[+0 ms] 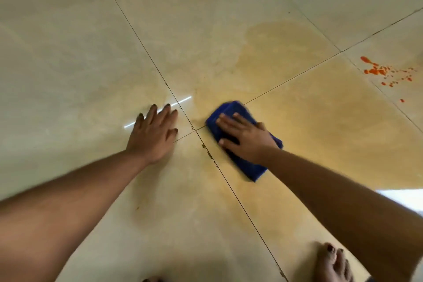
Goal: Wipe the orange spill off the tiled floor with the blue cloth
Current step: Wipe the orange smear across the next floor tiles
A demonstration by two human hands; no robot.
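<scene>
Wiping toward the spill

We pressed our right hand (246, 136) flat on the folded blue cloth (242, 144); bright orange splatter (380, 71) lay well beyond it, rightward.

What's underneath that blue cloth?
The blue cloth lies flat on the tiled floor, right hand pressing on top. Yellowish film surrounds it; what lies beneath it is covered.

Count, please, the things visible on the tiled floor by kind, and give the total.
Hands: 2 (left hand, right hand)
Blue cloth: 1
Orange spill: 1 cluster of splatters
Bare foot: 1
Total: 5
</scene>
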